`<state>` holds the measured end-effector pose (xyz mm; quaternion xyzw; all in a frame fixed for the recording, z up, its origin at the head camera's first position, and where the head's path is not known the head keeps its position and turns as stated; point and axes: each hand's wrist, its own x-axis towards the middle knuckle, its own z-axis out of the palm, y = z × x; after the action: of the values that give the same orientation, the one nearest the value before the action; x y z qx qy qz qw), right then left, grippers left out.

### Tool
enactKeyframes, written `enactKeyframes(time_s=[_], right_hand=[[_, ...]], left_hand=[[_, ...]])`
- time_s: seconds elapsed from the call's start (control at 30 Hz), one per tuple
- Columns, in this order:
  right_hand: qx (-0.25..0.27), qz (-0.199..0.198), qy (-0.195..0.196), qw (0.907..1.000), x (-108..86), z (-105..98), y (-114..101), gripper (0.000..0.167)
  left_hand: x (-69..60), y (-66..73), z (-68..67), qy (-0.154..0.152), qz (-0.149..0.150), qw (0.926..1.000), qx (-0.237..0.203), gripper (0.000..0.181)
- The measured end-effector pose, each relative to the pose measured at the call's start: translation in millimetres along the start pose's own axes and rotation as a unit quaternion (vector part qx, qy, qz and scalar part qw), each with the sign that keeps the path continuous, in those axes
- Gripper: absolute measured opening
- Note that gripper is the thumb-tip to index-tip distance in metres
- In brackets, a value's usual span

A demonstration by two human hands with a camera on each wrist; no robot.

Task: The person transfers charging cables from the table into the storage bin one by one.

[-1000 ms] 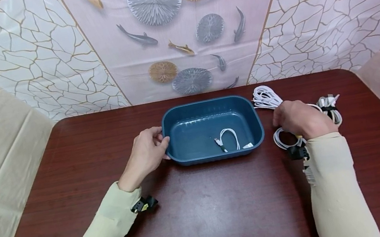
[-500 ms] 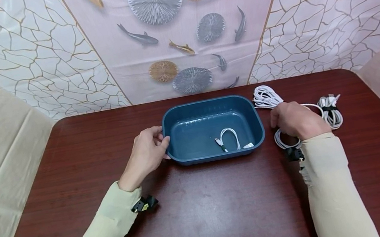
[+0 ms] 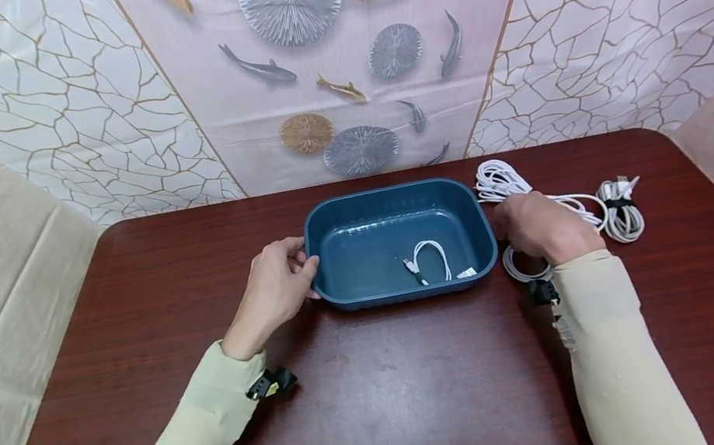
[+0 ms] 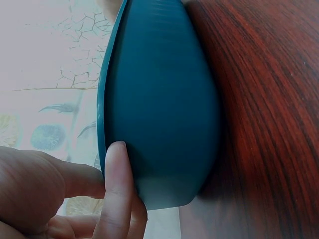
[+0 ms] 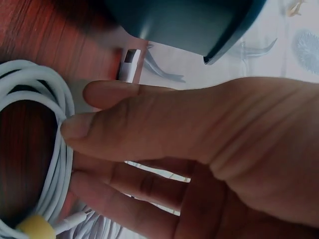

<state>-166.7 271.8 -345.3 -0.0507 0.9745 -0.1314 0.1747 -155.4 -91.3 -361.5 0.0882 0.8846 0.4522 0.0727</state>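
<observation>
A dark blue rectangular plastic bin [image 3: 405, 296] stands on the table. My left hand [image 3: 273, 284] grips its left rim; the left wrist view has a finger on the outer wall [image 4: 164, 99] and the thumb over the rim. Inside the bin lies a short white USB cable [image 3: 429, 245]. Just right of the bin, my right hand [image 3: 545, 226] pinches a coiled pale cable [image 3: 524, 276]. Up close in the right wrist view, the thumb presses the coil [image 5: 59, 164], which has a yellow tie [image 5: 37, 228]; some fingers lie partly behind it.
A white coiled cable [image 3: 499, 181] lies at the back, close to the bin's right corner, with a loop running behind my right hand. Farther right is a grey-white cable bundle [image 3: 621, 211] with a black strap. A patterned cloth [image 3: 336, 100] hangs behind the table [image 3: 386, 398].
My right hand has moved left toward the bin, and the coiled cable has shifted left with it. More of the white cable behind now shows. My left hand and the bin stay put.
</observation>
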Motion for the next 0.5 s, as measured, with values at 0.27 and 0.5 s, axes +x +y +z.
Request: enactKeyframes(time_s=[0.27, 0.5], right_hand=[[0.015, 0.003, 0.016, 0.9998, -7.4, -8, 2, 0.023], [0.031, 0.058, 0.010, 0.9978, -24.7, -20, 10, 0.029]], left_hand=[[0.1, -0.4, 0.0, 0.001, 0.002, 1.0000, 0.001, 0.032], [-0.5, -0.5, -0.2, 0.000, 0.001, 1.0000, 0.000, 0.032]])
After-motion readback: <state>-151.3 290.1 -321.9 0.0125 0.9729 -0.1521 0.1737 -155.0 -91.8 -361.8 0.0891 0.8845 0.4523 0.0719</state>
